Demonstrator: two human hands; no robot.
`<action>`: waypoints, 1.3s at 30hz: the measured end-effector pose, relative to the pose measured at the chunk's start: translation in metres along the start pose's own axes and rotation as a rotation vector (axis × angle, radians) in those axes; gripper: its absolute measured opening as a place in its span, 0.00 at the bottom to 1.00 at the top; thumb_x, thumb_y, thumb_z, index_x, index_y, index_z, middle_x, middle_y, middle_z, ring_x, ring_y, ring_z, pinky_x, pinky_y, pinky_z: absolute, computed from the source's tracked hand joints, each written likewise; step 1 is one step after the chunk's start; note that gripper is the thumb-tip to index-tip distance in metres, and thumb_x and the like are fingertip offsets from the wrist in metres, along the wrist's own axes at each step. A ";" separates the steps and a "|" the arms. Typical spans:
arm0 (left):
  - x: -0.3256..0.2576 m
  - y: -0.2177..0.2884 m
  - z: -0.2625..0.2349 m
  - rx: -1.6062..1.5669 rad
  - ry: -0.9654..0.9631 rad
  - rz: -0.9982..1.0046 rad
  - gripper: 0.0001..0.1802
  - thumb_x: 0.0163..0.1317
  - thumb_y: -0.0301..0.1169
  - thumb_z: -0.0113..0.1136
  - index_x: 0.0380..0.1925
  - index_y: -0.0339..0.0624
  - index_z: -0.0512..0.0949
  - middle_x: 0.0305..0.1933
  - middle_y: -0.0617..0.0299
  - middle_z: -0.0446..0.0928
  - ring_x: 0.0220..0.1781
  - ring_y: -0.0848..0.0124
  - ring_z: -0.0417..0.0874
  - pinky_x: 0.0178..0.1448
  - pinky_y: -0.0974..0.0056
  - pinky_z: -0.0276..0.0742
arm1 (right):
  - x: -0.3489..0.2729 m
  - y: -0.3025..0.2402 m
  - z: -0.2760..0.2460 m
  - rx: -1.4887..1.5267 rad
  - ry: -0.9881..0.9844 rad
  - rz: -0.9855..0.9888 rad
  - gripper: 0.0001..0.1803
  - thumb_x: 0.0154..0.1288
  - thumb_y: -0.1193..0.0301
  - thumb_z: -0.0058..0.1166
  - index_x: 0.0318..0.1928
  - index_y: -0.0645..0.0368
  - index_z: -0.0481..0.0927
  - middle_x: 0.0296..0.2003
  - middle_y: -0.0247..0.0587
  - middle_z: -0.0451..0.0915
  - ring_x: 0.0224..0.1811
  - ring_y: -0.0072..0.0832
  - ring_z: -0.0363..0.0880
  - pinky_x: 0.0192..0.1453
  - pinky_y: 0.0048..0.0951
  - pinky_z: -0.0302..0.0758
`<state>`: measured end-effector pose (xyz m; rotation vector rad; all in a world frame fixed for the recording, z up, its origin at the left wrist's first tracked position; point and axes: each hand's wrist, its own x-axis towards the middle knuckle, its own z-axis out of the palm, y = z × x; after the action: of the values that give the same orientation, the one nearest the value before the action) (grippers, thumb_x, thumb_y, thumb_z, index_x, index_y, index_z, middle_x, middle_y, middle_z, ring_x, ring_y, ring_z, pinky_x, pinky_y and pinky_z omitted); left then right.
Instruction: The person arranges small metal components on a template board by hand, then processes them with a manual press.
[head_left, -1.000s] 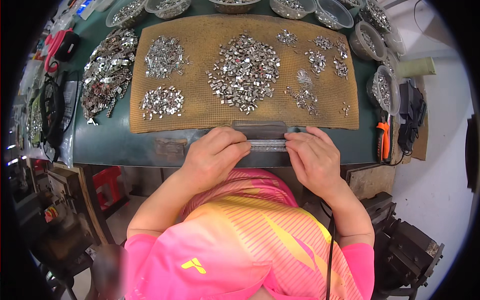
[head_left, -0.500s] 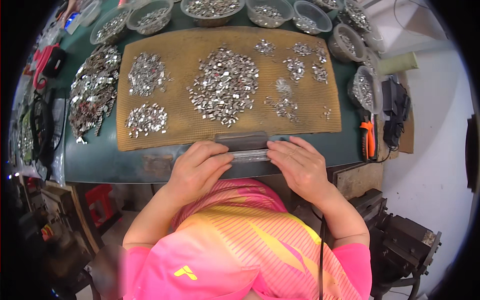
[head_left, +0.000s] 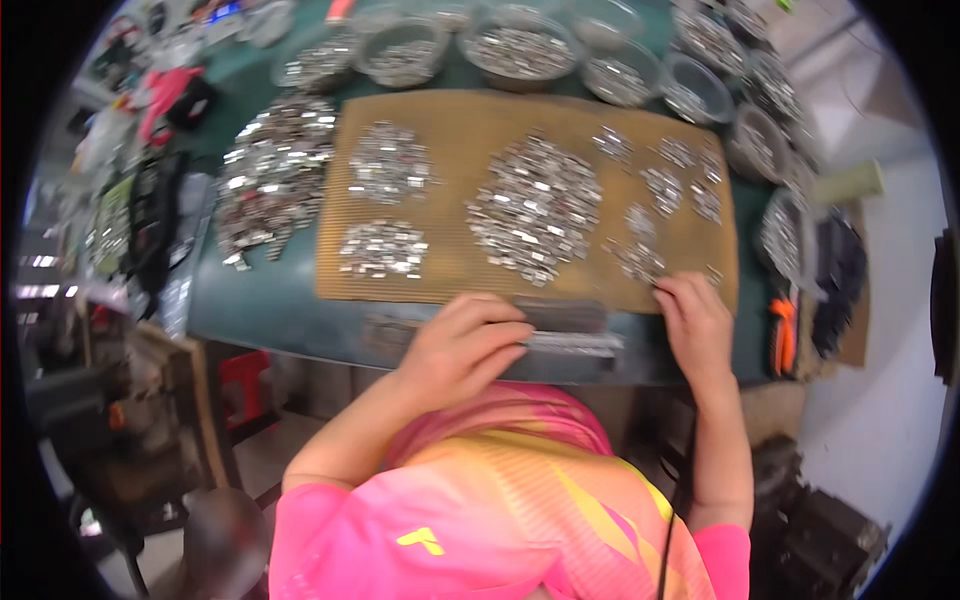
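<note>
My left hand [head_left: 465, 345] is closed at the left end of a narrow silver metal strip [head_left: 578, 346], thumb and fingertips together on it. The strip lies along the table's near edge, just in front of a dark flat bar [head_left: 560, 316]. My right hand [head_left: 697, 325] is over the mat's near right edge, its fingertips drawn together and pointing down. Whatever they pinch, if anything, is too small and blurred to make out. Closest to them is a small heap of silver pieces [head_left: 640, 262]. A large heap of small shiny metal pieces [head_left: 535, 208] covers the middle of the brown ribbed mat [head_left: 450, 275].
Plastic bowls of metal pieces [head_left: 520, 50] line the back and right of the green table [head_left: 260, 310]. Linked metal strips [head_left: 275, 170] are piled left of the mat. Orange-handled pliers [head_left: 783, 335] lie at the right edge, beside a dark device [head_left: 840, 280].
My right hand has left the strip and moved right and forward to the mat's edge. My left hand stays at the strip's left end. The whole view has shifted.
</note>
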<state>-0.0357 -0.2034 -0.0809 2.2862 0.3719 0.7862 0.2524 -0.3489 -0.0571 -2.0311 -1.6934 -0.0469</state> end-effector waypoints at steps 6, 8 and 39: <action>0.010 -0.013 -0.042 0.195 0.134 0.002 0.11 0.60 0.26 0.72 0.43 0.41 0.84 0.46 0.56 0.82 0.50 0.54 0.83 0.53 0.54 0.81 | -0.002 0.008 -0.005 0.090 -0.049 0.059 0.04 0.67 0.77 0.63 0.41 0.61 0.82 0.36 0.44 0.83 0.37 0.41 0.84 0.43 0.35 0.79; 0.019 -0.034 -0.056 0.396 0.171 -0.061 0.09 0.61 0.27 0.70 0.42 0.42 0.84 0.44 0.57 0.81 0.48 0.55 0.82 0.52 0.54 0.79 | -0.008 0.016 0.000 0.171 -0.063 0.170 0.03 0.68 0.78 0.62 0.41 0.62 0.82 0.36 0.43 0.84 0.36 0.38 0.85 0.42 0.33 0.79; 0.019 -0.060 -0.059 0.124 0.271 -0.398 0.08 0.67 0.24 0.67 0.44 0.37 0.82 0.37 0.63 0.84 0.34 0.74 0.81 0.42 0.67 0.78 | -0.029 -0.044 0.008 0.393 -0.135 -0.105 0.08 0.64 0.80 0.63 0.43 0.61 0.82 0.46 0.45 0.87 0.52 0.44 0.86 0.58 0.40 0.80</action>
<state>-0.0609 -0.1202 -0.0792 2.1166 0.9895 0.8816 0.2025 -0.3674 -0.0585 -1.6850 -1.7285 0.3667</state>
